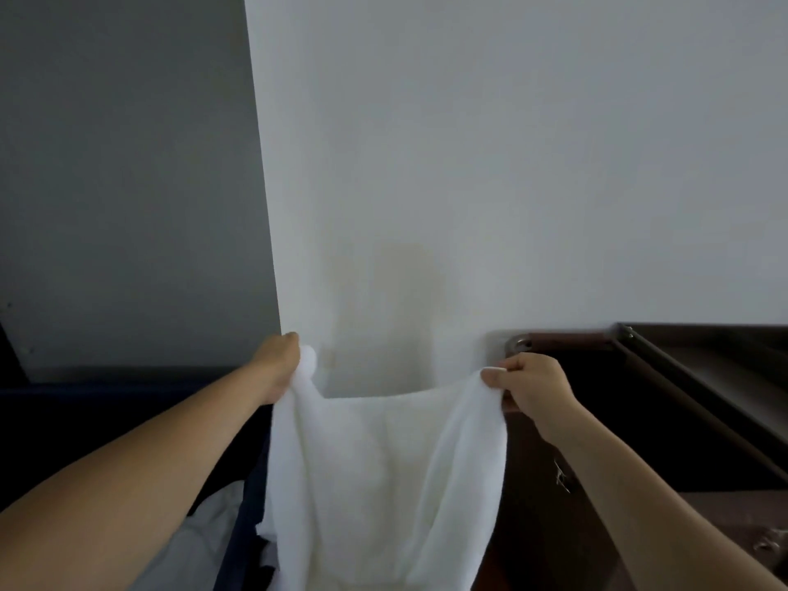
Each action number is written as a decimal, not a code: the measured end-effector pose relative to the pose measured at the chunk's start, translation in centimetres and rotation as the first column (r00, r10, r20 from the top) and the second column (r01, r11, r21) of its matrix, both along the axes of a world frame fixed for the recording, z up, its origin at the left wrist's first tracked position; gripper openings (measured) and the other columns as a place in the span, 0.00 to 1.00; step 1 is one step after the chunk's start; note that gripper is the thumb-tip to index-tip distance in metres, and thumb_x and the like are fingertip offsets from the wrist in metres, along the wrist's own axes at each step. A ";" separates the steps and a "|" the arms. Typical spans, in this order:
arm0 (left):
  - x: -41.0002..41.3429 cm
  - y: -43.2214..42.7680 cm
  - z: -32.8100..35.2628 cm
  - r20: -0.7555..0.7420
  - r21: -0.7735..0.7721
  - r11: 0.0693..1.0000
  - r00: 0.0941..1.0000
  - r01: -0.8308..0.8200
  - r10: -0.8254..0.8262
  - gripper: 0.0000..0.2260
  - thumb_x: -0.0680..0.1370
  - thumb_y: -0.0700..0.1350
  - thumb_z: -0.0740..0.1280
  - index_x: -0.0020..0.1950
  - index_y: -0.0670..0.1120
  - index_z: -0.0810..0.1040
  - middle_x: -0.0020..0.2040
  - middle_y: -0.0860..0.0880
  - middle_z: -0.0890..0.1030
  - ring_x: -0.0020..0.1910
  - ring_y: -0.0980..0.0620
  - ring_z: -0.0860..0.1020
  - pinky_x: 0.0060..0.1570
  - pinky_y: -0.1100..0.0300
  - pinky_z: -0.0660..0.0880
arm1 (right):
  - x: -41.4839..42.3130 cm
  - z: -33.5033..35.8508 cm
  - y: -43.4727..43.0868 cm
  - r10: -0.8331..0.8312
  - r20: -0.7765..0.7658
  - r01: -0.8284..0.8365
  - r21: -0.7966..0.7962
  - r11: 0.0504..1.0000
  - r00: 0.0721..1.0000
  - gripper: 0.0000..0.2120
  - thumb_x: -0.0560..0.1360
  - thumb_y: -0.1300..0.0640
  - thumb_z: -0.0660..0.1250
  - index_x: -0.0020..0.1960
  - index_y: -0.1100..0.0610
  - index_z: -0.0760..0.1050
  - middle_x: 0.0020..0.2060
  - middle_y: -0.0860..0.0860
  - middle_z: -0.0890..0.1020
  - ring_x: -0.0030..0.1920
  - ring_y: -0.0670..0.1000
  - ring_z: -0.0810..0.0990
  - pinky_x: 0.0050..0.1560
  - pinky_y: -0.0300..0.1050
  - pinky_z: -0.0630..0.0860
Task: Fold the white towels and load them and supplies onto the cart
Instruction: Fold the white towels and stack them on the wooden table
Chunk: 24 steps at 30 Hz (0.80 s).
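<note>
In front of the white wall (469, 164), a white towel (383, 471) hangs spread between two raised hands. The left hand (279, 362) clenches the towel's upper left corner, a bunch of cloth bulging out to the right of its curled fingers. The right hand (528, 388) pinches the upper right corner, the thumb on the near side and the cloth's edge showing just above the fingertips. The top edge sags between them. To the right stands a dark brown cart (665, 394), just beyond the right hand.
</note>
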<state>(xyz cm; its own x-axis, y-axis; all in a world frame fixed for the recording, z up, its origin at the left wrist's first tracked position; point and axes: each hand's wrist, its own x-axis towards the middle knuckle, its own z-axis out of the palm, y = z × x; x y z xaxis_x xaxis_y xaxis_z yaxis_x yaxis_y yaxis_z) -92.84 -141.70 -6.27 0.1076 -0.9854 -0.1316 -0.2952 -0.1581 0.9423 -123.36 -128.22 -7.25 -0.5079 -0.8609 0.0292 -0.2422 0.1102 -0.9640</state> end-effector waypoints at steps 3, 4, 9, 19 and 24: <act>-2.9 2.2 0.0 -0.079 -0.002 0.987 0.984 0.162 -0.162 0.09 0.74 0.39 0.63 0.51 0.36 0.75 0.47 0.39 0.74 0.44 0.43 0.72 0.42 0.51 0.69 | 2.9 0.3 -1.4 -0.008 -0.063 0.008 -0.005 1.000 0.998 0.08 0.69 0.63 0.77 0.34 0.59 0.80 0.28 0.56 0.83 0.27 0.51 0.82 0.31 0.45 0.79; -4.1 2.9 0.0 -0.044 -0.045 0.978 0.977 0.206 -0.208 0.04 0.77 0.39 0.61 0.47 0.38 0.73 0.45 0.39 0.73 0.43 0.44 0.73 0.41 0.49 0.73 | 3.8 0.5 -1.9 -0.007 -0.080 0.006 -0.013 1.000 0.997 0.08 0.69 0.63 0.77 0.34 0.58 0.80 0.26 0.54 0.82 0.26 0.51 0.81 0.32 0.46 0.79; -7.9 6.4 -0.6 0.333 -0.364 0.872 0.920 0.326 -0.205 0.14 0.81 0.46 0.63 0.44 0.36 0.77 0.40 0.42 0.80 0.40 0.43 0.78 0.43 0.51 0.76 | 7.8 1.5 -2.9 0.021 -0.189 -0.023 -0.010 1.000 0.982 0.09 0.67 0.58 0.74 0.30 0.57 0.79 0.24 0.52 0.82 0.30 0.52 0.81 0.39 0.47 0.79; -7.7 7.5 -2.6 0.482 -0.460 0.786 0.859 0.414 -0.170 0.12 0.82 0.53 0.61 0.44 0.47 0.74 0.35 0.56 0.76 0.34 0.60 0.74 0.33 0.71 0.69 | 9.7 1.4 -2.8 0.158 0.334 -0.172 0.012 0.985 0.929 0.07 0.68 0.72 0.64 0.41 0.76 0.77 0.33 0.66 0.82 0.38 0.64 0.85 0.53 0.62 0.81; -6.9 8.1 -3.3 0.496 -0.435 0.769 0.837 0.469 -0.230 0.15 0.79 0.61 0.60 0.47 0.50 0.73 0.37 0.55 0.79 0.35 0.59 0.77 0.31 0.66 0.73 | 9.8 2.2 -2.1 0.210 0.320 -0.229 0.022 0.973 0.924 0.06 0.69 0.73 0.62 0.39 0.70 0.77 0.28 0.60 0.78 0.34 0.61 0.83 0.55 0.62 0.80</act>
<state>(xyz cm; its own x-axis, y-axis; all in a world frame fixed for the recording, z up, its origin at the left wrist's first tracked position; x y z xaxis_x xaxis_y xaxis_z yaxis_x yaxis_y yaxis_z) -99.71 -133.58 -9.55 -0.3350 -0.8610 0.3827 -0.5866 0.5084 0.6304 -113.60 -130.27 -5.02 -0.2810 -0.9473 -0.1538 0.0466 0.1466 -0.9881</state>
